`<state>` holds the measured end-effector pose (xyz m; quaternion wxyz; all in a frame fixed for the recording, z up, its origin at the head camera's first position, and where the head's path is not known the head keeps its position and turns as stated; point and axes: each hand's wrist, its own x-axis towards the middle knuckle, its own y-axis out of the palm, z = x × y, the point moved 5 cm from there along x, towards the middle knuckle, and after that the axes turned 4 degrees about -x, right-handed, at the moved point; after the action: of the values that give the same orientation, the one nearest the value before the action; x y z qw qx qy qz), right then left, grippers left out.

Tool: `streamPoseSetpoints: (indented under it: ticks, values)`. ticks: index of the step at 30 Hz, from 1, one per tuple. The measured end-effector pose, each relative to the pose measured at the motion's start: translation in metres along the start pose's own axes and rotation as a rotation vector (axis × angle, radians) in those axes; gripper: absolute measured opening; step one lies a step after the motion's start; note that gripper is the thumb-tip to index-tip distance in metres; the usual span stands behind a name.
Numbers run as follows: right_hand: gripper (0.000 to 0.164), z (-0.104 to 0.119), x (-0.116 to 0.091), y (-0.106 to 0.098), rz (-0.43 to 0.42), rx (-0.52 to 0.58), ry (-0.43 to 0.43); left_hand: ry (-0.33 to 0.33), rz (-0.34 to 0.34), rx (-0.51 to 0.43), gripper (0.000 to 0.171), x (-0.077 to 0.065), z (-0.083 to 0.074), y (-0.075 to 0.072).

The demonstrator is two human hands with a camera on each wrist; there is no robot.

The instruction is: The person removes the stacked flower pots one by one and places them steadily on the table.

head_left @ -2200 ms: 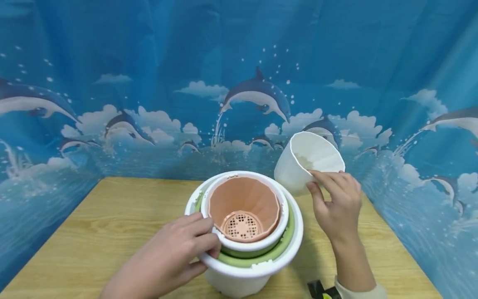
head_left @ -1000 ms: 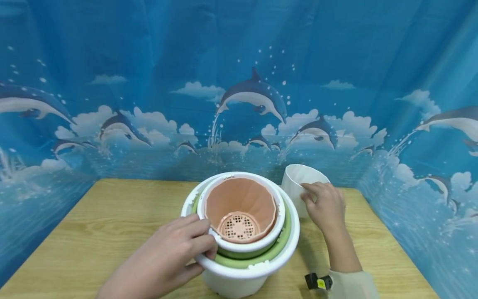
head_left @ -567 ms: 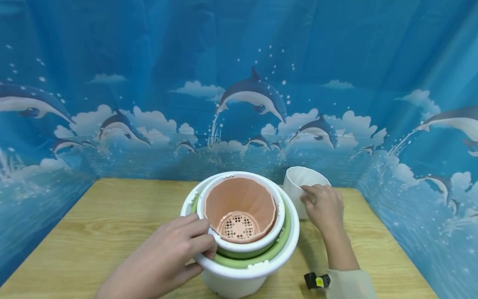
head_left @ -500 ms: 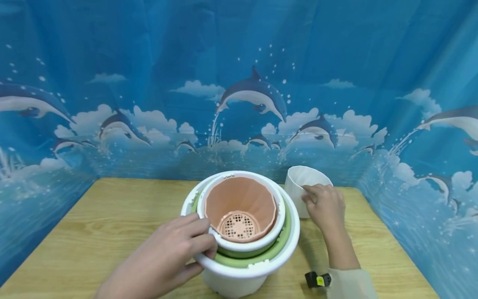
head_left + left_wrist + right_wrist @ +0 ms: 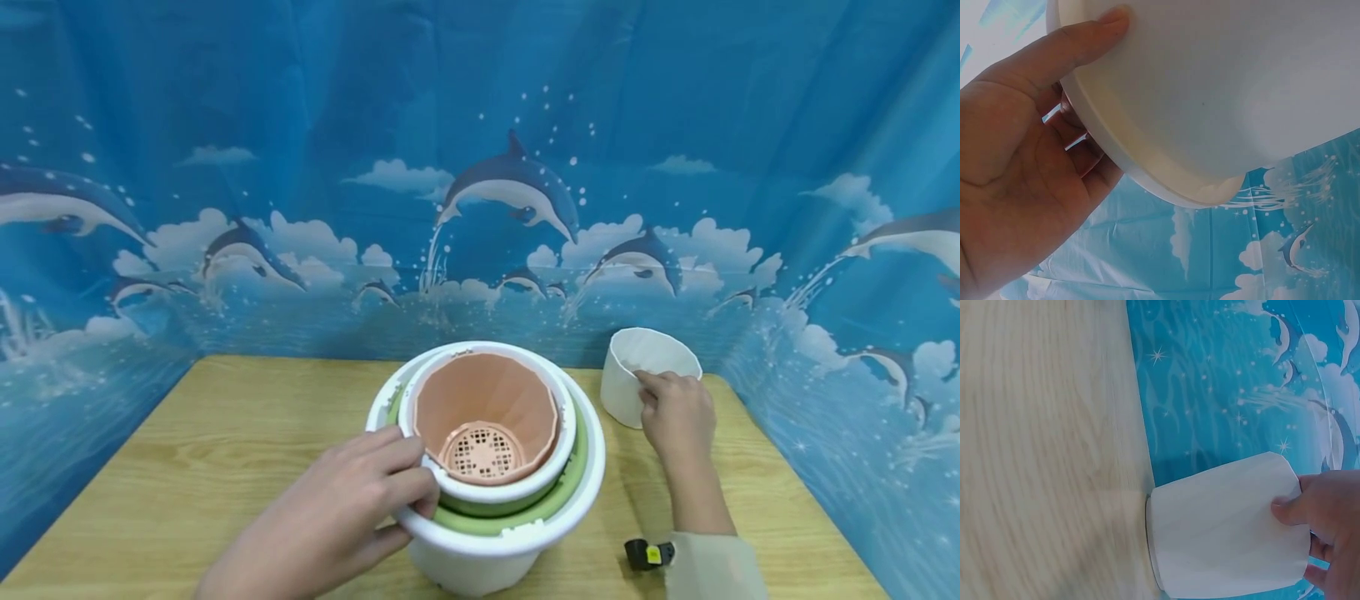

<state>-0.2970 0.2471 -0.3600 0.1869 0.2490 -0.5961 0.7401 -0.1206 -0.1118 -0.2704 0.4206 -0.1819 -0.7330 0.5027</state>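
A stack of nested flower pots stands on the table in the head view. Its large white outer pot [image 5: 472, 571] holds a green pot [image 5: 517, 522], a smaller white-rimmed pot [image 5: 491, 495] and a terracotta-coloured pot [image 5: 487, 392] with a grid-holed bottom. My left hand [image 5: 360, 500] grips the near left rim; the left wrist view shows its thumb [image 5: 1085, 40] on the outer wall. At the back right, my right hand [image 5: 681, 421] pinches the near rim of a separate white pot [image 5: 624, 400]. That pot's base meets the tabletop in the right wrist view.
The wood-grain table [image 5: 247, 433] ends at a blue dolphin-printed curtain [image 5: 480, 208] behind and on both sides. A small black device with a yellow label [image 5: 648, 554] sits at my right sleeve [image 5: 712, 567].
My right hand has lowered the separate white pot from the air to the table, then shifted it right, away from the stack. My left hand keeps its grip on the stack's rim.
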Motion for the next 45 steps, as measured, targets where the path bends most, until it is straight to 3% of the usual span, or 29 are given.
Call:
streamPoseSetpoints:
  ticks: [11, 22, 35, 45]
  values:
    - [0.03, -0.025, 0.001, -0.003, -0.029, 0.006, 0.106, 0.007, -0.014, 0.001, 0.026, 0.0, 0.0, -0.001]
    - [0.037, -0.048, -0.001, -0.003, 0.009, 0.039, 0.157, 0.012, -0.026, -0.006, 0.028, -0.001, 0.001, -0.001]
    - [0.035, -0.049, -0.002, 0.0, -0.04, 0.069, 0.145, 0.0, -0.008, -0.02, 0.027, -0.001, 0.001, 0.0]
    - [0.048, -0.047, -0.003, 0.004, -0.027, 0.016, 0.087, -0.007, 0.0, -0.037, 0.027, -0.001, 0.001, 0.0]
